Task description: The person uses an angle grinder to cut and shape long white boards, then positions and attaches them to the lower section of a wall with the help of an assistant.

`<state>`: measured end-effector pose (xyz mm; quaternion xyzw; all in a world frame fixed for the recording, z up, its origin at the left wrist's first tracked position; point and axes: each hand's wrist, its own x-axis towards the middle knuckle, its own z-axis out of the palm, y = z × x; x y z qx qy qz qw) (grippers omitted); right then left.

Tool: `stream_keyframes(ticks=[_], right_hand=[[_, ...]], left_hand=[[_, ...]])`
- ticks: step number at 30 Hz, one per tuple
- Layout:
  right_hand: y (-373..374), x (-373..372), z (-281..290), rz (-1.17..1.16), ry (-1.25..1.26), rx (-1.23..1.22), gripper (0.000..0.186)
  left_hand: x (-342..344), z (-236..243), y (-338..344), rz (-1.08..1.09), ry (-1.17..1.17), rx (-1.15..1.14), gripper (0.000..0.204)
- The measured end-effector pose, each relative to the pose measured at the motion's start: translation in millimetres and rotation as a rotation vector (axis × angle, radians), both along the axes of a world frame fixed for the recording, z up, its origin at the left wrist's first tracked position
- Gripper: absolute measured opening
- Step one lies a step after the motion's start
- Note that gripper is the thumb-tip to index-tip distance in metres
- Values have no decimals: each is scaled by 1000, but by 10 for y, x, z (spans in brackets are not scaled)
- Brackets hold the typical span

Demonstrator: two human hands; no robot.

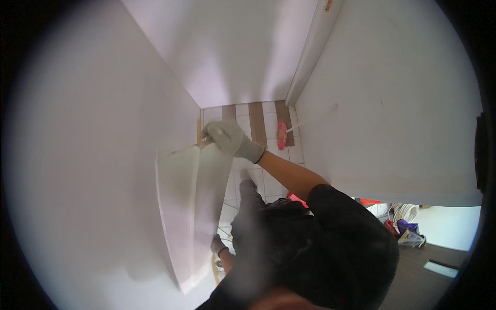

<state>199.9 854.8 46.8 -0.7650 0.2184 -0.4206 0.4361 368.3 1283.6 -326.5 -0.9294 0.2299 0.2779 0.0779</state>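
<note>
Beside the left wall (pixel 93 155), the white panel (pixel 188 217) runs lengthwise from the right hand (pixel 227 139), closed on its far edge, back toward the body (pixel 310 243); the left hand (pixel 219 245) is lower alongside, grip unclear.

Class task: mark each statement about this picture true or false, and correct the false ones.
1. The right hand wears a pale glove with a dark cuff edge. True.
2. The broom head on the floor is blue. False: the broom head is pink.
3. Brown strips lie across the white floor tiles. True.
4. Both hands are at the top edge of the pale panel. False: only the right one is at the top edge of the pale panel; the left hand is lower in the picture, by its side edge.
5. The person's right sleeve is black. True.
</note>
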Motion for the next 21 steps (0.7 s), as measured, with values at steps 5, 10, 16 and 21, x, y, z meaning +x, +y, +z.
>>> stream_keyframes(ticks=[5,10,16,21], right_hand=[[-763,251,177,-4,-13,-99,48],[-1297,190,59,-95,29,-21,46],[-2076,-14,232,-75,115,91,42],[-2458,-269,49,-56,77,224,44]], left_hand=[[142,309,-535,284,88,-241,50],[457,300,-1432,136,154,-223,50],[863,234,-2671,0,206,-258,50],[954,126,-3444,-79,242,-271,50]])
